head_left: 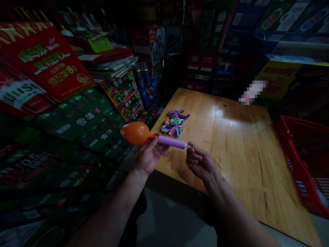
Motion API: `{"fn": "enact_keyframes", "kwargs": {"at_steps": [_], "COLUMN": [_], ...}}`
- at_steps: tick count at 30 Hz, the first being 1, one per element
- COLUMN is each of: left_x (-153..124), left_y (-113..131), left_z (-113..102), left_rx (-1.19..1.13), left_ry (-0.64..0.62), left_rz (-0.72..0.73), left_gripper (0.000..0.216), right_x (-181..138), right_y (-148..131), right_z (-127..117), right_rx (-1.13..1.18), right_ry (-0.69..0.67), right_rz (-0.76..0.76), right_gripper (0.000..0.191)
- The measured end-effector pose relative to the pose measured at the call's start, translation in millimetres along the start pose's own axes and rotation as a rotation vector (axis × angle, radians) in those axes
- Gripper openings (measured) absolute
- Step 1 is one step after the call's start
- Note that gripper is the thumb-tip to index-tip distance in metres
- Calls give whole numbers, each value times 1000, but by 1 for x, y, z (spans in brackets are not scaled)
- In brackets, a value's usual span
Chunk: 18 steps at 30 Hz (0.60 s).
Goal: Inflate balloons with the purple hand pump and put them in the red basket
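My left hand (149, 154) is closed around the front end of a purple hand pump (171, 141), where the neck of an orange balloon (136, 132) sits on the nozzle. The balloon is partly inflated and sticks out to the left, past the table's corner. The fingers of my right hand (199, 162) pinch the thin handle at the pump's rear end. A small heap of flat, uninflated balloons (174, 123) in purple, pink and teal lies on the wooden table (244, 144) just beyond the pump.
Two rubber bands (218, 162) lie on the table by my right hand. A red plastic basket (303, 161) stands at the table's right edge. Stacked cartons and printed boxes (77, 113) crowd the left side and the back. The room is dim.
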<state>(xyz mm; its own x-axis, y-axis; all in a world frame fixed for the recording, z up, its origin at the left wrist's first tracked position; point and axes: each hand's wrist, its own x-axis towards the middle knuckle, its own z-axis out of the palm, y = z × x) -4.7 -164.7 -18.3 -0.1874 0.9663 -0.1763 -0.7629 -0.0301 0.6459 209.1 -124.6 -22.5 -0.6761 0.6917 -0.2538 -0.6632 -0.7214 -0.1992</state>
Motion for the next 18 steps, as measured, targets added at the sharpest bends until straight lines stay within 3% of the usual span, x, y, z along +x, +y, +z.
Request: {"fn": "enact_keyframes", "kwargs": {"at_steps": [4,8,11,18], "left_x": [5,-2,-4,8], "left_y": [13,0,-9,12], "left_z": [-5,-2,2,-5], "left_rx": [10,13,-4,7], "left_ry": [14,-27,-22,55], "left_rz": [91,-9,-24,124], "left_gripper": [23,25,23,24], "right_x": [-5,0,2,-7], "right_y": [-14,3,11,-18], "right_z": [1,-2,0,1], "right_rx": [-1,-30,-16,29], "right_ry": [-19,63,21,-54], "right_rz": [-82,-58,-22,-77], "right_gripper": [14,15,14,14]}}
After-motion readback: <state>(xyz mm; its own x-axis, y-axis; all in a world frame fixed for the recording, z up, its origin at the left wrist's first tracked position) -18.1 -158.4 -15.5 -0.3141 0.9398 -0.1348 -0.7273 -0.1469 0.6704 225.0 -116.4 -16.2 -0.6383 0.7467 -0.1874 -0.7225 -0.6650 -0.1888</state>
